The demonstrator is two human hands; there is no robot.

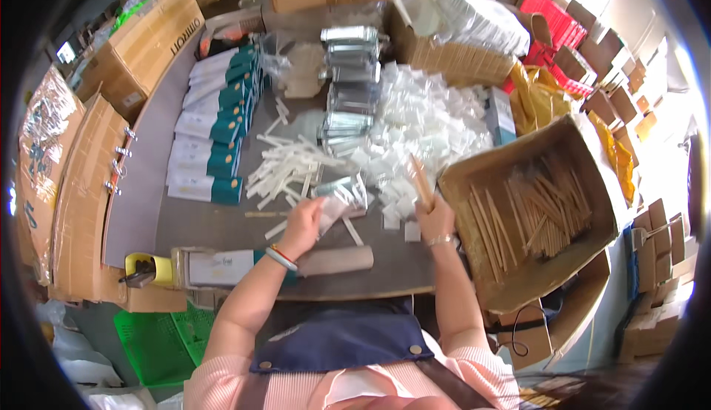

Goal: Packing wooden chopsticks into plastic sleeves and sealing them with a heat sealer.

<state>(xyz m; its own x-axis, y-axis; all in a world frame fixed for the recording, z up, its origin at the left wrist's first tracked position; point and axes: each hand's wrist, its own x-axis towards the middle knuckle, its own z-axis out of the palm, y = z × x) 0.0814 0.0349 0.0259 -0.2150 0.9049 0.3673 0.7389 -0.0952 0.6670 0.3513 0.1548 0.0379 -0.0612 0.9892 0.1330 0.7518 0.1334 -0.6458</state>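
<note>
Bright light glares white at right, and fisheye distortion bends the edges.

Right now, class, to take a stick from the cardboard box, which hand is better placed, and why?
Probably the right hand: it is beside the cardboard box of brown sticks, though it holds what look like similar sticks. The left hand is farther away, holding a clear bag.
</note>
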